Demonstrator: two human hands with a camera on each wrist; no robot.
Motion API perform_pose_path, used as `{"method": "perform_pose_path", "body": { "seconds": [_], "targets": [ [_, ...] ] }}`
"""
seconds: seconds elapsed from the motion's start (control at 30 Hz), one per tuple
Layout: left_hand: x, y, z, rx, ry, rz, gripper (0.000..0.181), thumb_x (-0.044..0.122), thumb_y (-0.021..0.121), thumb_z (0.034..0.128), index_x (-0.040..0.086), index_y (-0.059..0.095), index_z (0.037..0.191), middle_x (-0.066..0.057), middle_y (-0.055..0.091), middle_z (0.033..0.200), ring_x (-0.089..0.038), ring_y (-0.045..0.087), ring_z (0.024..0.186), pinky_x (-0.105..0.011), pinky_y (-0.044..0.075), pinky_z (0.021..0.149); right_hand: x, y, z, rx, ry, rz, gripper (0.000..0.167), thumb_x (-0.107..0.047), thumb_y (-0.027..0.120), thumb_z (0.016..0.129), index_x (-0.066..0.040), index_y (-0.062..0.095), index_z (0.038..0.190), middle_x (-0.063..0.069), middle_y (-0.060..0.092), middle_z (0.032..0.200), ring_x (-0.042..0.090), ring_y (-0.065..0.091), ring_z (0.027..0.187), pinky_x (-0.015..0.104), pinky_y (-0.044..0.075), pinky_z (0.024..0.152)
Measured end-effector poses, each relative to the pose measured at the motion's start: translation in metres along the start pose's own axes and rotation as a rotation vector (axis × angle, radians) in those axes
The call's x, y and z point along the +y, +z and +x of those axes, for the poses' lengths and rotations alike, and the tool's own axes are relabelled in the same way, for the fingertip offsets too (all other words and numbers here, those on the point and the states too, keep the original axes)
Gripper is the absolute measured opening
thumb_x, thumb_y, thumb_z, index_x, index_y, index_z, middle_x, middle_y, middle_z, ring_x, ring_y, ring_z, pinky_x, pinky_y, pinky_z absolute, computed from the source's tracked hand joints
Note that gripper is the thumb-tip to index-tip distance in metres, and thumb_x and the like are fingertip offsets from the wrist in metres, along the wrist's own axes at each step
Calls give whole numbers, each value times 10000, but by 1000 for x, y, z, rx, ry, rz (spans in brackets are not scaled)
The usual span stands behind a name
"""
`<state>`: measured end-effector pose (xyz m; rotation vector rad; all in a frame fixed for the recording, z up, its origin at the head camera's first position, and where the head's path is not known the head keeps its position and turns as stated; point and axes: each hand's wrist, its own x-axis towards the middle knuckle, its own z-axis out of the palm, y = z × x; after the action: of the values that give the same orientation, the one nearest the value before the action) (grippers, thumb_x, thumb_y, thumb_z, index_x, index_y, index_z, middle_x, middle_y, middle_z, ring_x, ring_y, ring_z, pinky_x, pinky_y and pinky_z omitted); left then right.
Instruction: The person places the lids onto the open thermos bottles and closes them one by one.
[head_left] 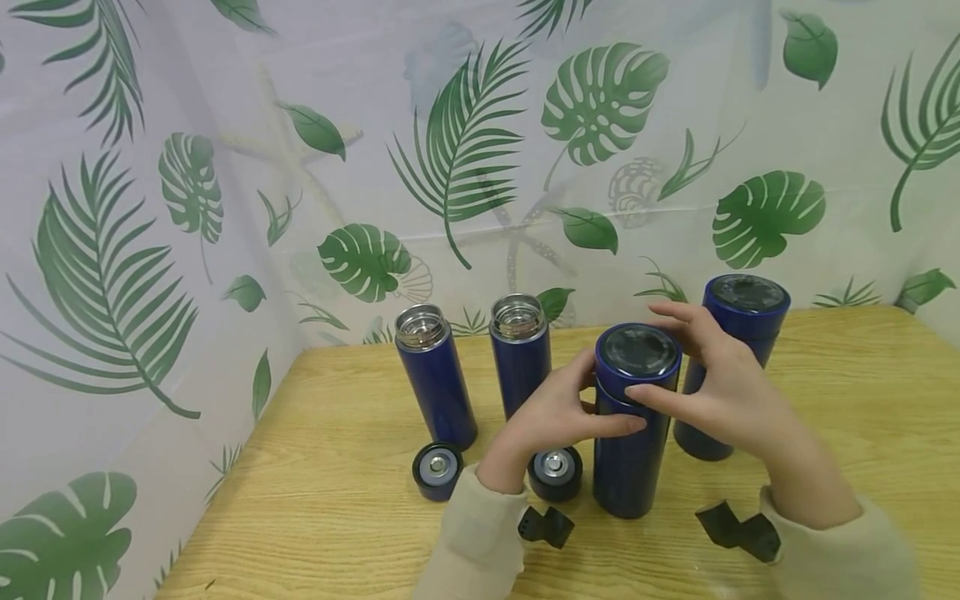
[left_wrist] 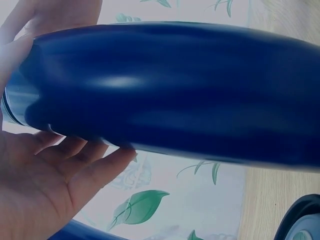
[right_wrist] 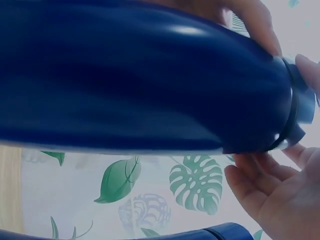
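Note:
A blue thermos bottle with a dark glossy top stands upright between the two hands. The left hand grips its body just below the lid, the thumb across the near side. At the lid, the right hand holds on with its thumb at the front edge and its fingers round the far side. In the left wrist view the bottle's blue body fills the middle, with curled fingers against it. The right wrist view shows the seam between body and lid, with the right thumb on the lid.
Two uncapped blue bottles, one at left and one nearer, stand behind the left hand. Their lids, one and another, lie upturned in front. A capped bottle stands behind the right hand. Leaf-printed cloth backs the wooden table.

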<state>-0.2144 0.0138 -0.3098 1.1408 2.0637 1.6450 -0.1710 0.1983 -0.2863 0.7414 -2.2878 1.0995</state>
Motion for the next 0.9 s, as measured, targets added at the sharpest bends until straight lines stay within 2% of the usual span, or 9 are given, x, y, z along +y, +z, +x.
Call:
{"method": "perform_pose_path", "body": {
  "seconds": [0.1,0.17,0.27,0.43,0.6,0.7,0.8,0.9],
  "targets": [
    [9,0,-3,0,-12,-2,627,24,665,774,108,363,1317,9,480,1183,-68,486,1015,-235,483,706,-1,2,0,16,21,-48,808,-64,796,627,-74,357,1305,162,529,1131,297,536,963,126,352,797],
    [12,0,-4,-1,-17,4,626,25,664,775,98,360,1317,2,483,1182,-70,486,1015,-236,482,706,-1,3,0,15,20,-63,812,-81,800,625,-67,356,1305,166,523,1131,284,525,962,221,378,795],
    [5,0,-2,0,-14,28,651,36,667,775,128,342,1332,13,485,1190,-68,484,1026,-233,478,711,0,3,0,-14,0,-29,835,-57,787,634,-89,324,1328,152,498,1169,193,498,996,268,371,800],
    [-8,0,1,4,-4,9,689,78,670,781,199,297,1348,37,461,1208,-74,477,1050,-243,476,726,3,2,0,-73,-82,126,936,103,719,633,-88,187,1380,161,422,1245,13,436,1073,113,305,880],
    [-10,0,2,5,5,-16,674,91,667,787,209,305,1343,32,453,1215,-83,478,1054,-245,476,733,4,2,1,-69,-118,172,978,172,691,613,-59,138,1386,159,455,1192,6,468,1046,110,330,869],
    [-10,0,2,8,8,-1,675,88,671,784,209,310,1342,26,461,1209,-82,484,1042,-243,478,727,2,2,1,-50,-103,145,977,146,714,606,-64,160,1383,158,484,1162,-1,480,1015,108,337,852],
    [-10,0,2,11,10,14,677,92,678,778,211,317,1338,31,466,1203,-80,489,1030,-243,479,724,0,3,1,-16,-65,61,970,63,768,598,-88,205,1374,132,511,1133,1,491,967,116,336,819],
    [-10,-1,2,10,18,28,673,96,680,777,209,322,1336,34,464,1206,-83,492,1023,-249,480,725,-2,5,1,19,-23,-38,966,-28,816,573,-98,257,1358,113,525,1102,97,514,928,230,364,790]
  ]
}}
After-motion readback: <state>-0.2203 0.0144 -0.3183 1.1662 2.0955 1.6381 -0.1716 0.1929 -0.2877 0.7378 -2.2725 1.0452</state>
